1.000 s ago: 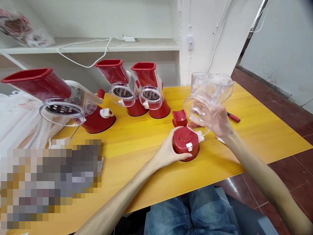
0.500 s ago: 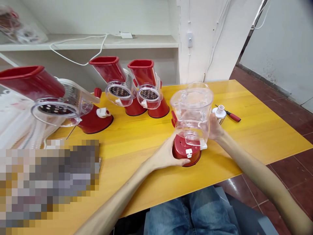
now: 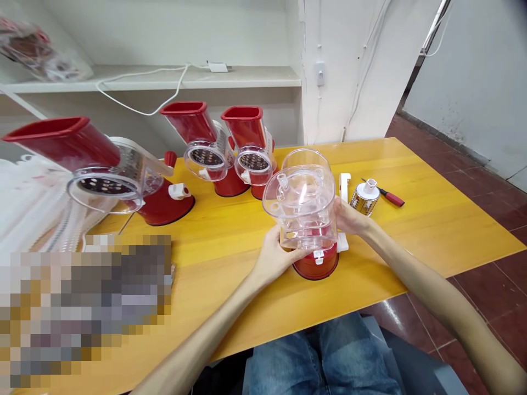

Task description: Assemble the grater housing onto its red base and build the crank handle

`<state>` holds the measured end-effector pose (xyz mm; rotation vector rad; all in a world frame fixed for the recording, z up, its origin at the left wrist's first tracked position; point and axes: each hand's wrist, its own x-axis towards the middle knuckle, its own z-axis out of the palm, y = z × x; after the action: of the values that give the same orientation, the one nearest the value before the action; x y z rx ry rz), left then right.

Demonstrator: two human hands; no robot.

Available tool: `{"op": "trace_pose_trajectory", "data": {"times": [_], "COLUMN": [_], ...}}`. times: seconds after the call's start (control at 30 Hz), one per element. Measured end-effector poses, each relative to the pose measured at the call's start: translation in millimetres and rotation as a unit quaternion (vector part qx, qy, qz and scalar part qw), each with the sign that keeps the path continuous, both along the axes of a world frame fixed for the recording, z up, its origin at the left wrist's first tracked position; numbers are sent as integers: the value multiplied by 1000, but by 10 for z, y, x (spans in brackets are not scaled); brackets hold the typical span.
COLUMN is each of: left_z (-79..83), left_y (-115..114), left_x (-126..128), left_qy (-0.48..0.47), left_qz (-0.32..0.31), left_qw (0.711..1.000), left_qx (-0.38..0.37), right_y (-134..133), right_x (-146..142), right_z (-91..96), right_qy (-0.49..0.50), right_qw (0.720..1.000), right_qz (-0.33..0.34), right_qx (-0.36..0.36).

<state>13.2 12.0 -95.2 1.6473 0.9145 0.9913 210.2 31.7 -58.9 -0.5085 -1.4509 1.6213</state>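
Cradling a clear plastic grater housing between both hands, the person is holding it roughly upright at about 12 o'clock, directly over a red suction base on a yellow wood-grain table. The housing's lower end appears to be meeting the base, though the view does not settle whether it is seated. The left hand is closing around the housing's lower edge at its 7 o'clock side, while the right hand is pressing in from its 3 o'clock side, its fingers partly hidden behind the plastic. A white clamp lever is standing beside the base at about 4 o'clock. The housing is likely light and stiff but slippery, and its thin walls may crack under a hard squeeze or knock, so its broad lower body seems the safest place to take hold, leaving the small lugs near the rim alone. Three assembled red rotary graters are standing toward 10 o'clock, while a gold-patterned grating drum and a red-handled screwdriver are lying toward 2 o'clock.
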Motion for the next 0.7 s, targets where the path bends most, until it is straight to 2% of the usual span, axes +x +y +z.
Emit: {"op": "trace_pose_trajectory", "data": {"times": [0.2,0.33,0.43,0.57,0.7], "left_z": [-104,-101,-85,-107,-123], "left_y": [-1,23,37,52,51], "left_x": [-58,-75,-82,-92,-98], "left_qy": [26,34,29,36,38], "left_qz": [39,18,5,-9,-10], "left_qw": [997,997,996,996,995], "left_qx": [58,73,79,80,90], "right_y": [-48,-84,-153,-332,-507], "right_x": [19,108,175,178,104], "right_z": [-58,-125,-135,-84,-59], "right_qy": [-3,-10,-15,-28,-8], "right_qw": [999,998,992,975,978], "right_qz": [-35,-63,-121,-208,-184], "right_qx": [2,4,13,74,101]}}
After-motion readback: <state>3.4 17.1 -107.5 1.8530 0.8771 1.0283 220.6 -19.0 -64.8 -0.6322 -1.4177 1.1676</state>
